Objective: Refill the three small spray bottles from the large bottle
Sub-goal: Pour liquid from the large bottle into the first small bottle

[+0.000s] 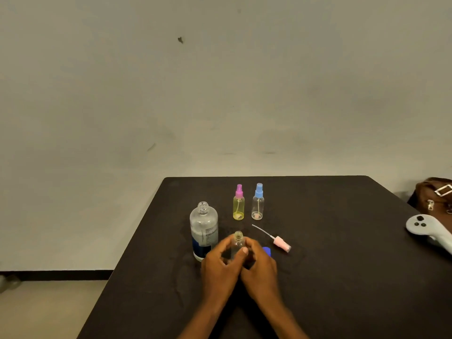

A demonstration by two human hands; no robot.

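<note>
A small clear spray bottle [238, 241] with no top stands upright on the black table [342, 277]. My left hand [221, 267] and my right hand [259, 265] both grip its body. Its pale pink spray top [281, 243] with a thin tube lies on the table to the right. The large clear bottle [203, 228] stands uncapped just left of my hands, partly filled. Its blue cap [267, 251] lies behind my right hand, partly hidden. Farther back stand a yellow bottle with a pink top [238, 203] and a clear bottle with a blue top [258, 202].
A grey game-style controller [425, 228] lies at the table's right edge, beside a brown bag [434, 194]. The table's left edge runs diagonally close to the large bottle. A plain wall stands behind the table.
</note>
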